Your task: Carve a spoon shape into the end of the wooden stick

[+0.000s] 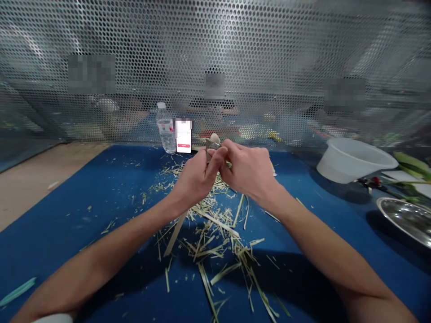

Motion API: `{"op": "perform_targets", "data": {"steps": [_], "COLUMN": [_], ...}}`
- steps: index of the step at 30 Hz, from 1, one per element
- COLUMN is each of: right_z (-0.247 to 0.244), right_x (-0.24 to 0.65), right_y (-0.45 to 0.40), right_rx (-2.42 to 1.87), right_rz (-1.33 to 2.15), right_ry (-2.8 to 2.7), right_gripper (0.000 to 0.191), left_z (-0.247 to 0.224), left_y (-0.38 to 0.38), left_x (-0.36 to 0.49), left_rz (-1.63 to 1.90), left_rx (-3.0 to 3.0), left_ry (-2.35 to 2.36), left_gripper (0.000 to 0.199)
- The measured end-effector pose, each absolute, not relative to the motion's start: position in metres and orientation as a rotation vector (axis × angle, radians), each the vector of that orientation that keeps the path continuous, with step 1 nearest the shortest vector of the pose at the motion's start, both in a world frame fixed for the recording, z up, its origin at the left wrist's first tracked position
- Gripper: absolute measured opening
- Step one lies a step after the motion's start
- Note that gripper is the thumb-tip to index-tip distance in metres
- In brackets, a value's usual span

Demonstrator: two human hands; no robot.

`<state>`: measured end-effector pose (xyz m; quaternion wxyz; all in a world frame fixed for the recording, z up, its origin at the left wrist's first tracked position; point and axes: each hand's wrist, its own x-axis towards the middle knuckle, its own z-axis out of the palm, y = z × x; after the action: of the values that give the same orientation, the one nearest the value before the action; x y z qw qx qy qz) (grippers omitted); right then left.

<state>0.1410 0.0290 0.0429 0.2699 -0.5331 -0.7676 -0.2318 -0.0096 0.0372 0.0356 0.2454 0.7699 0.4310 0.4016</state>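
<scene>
My left hand [192,179] and my right hand [247,168] meet above the middle of the blue work surface, with their fingers closed together. Between the fingertips is a small greyish flat piece [209,145] with a pale, rounded top; its exact kind is hard to make out. My left fingers pinch it from the near left side, and my right thumb and fingers close on its right side, hiding much of it. Beneath both hands, straw-coloured shavings and strips [218,220] lie scattered. A wider pale strip [175,235] slants down below my left wrist.
A water bottle [166,132] and a lit phone [183,137] stand against the perforated metal screen [269,54]. On the right are a white plastic tub [340,163], a shiny metal bowl [407,217] and green leaves [412,163]. A teal strip [18,290] lies front left.
</scene>
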Motion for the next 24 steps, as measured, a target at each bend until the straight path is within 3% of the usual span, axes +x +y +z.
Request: {"op": "perform_targets", "data": {"steps": [24], "right_z": [0.0464], "right_x": [0.1376], "right_y": [0.022], "right_rx": [-1.489], "right_rz": [-0.668], "right_ry": [-1.978], "right_gripper": [0.026], "left_z": [0.0377], "left_y": [0.0328], "left_x": [-0.009], "left_rz": [1.15], "left_rx": [2.123], "left_ry": [1.113], "left_gripper": [0.045]}}
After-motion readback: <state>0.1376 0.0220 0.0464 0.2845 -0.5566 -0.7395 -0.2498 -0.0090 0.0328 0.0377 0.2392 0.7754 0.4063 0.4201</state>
